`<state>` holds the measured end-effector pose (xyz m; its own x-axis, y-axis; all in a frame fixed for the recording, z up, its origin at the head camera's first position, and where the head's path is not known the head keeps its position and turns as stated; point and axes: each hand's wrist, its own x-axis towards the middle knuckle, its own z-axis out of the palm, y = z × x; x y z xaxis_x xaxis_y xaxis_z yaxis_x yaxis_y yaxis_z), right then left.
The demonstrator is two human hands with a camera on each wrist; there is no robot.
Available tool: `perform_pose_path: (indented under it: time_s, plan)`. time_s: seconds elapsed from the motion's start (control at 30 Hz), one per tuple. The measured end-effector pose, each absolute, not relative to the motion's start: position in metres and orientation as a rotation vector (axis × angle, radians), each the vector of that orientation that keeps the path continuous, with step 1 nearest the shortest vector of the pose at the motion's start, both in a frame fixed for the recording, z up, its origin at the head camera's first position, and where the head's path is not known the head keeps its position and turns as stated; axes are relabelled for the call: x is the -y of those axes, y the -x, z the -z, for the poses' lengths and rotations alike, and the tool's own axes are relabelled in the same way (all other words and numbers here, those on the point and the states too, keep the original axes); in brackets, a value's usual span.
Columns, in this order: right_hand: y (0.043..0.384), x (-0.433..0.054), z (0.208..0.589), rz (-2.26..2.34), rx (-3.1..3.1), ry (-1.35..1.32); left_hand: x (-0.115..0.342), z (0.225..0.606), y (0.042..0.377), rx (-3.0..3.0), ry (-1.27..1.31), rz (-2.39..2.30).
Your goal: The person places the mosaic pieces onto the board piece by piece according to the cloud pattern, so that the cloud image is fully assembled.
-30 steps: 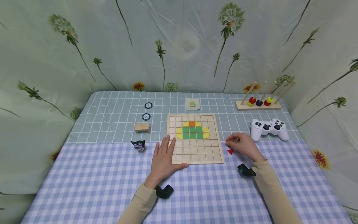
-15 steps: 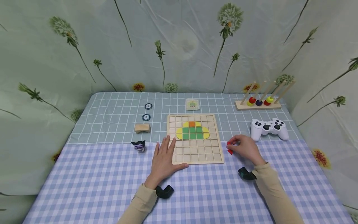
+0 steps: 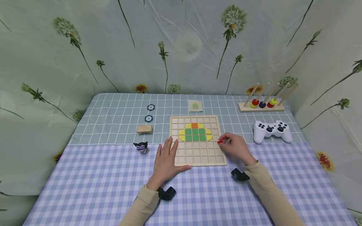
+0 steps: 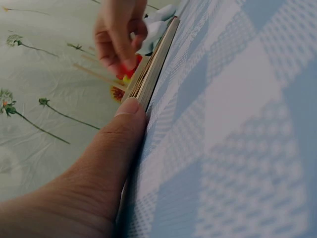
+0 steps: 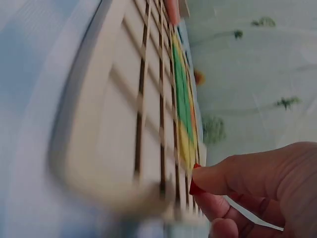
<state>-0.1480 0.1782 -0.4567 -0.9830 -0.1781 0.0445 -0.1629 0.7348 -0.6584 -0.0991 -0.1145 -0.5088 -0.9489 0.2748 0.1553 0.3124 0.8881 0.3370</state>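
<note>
In the head view a square wooden grid board lies on the cloth. Green tiles, yellow pieces with rounded outer edges and one orange tile fill cells in its upper half. My left hand rests on the board's left front corner, fingers spread, thumb along the front edge. Over the right edge, my right hand pinches something small and red between thumb and fingers. The right wrist view shows this red piece at the fingertips; whether it is one piece or two stays hidden.
Behind the board lies a pattern card. To the right are a white game controller and a peg stand with colored beads. On the left sit two chips, a wooden block and a small dark figurine.
My right hand has picked up the red from the cloth beside the board and moved left to the board's right edge. The left hand has stayed in place.
</note>
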Motion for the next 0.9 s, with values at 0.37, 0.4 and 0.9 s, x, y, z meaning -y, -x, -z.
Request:
perform_pose_path:
  time_s: [0.37,0.4,0.9]
  plan:
    - [0.158,-0.111,0.454,1.103,-2.787,0.504,0.115,0.509,0.099,2.937,0.464,0.534]
    - [0.158,-0.107,0.455,1.098,-2.778,0.516,0.115,0.509,0.099,2.932,0.467,0.535]
    - [0.161,-0.077,0.461,1.007,-2.819,0.563,0.115,0.511,0.1,2.919,0.471,0.526]
